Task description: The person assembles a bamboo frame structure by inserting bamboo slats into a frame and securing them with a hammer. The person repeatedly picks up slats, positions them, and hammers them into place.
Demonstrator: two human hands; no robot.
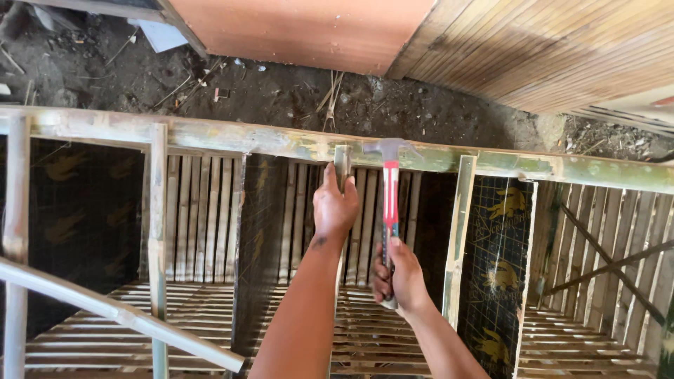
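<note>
Head view: nearest us, our right hand (399, 275) grips the red-and-grey claw hammer (390, 203) low on its handle, its steel head up at the long horizontal bamboo rail (281, 140). Our left hand (334, 208) clasps the upright bamboo post (342, 163) (just beside the hammer). Beyond lies dark bare soil (295, 95).
</note>
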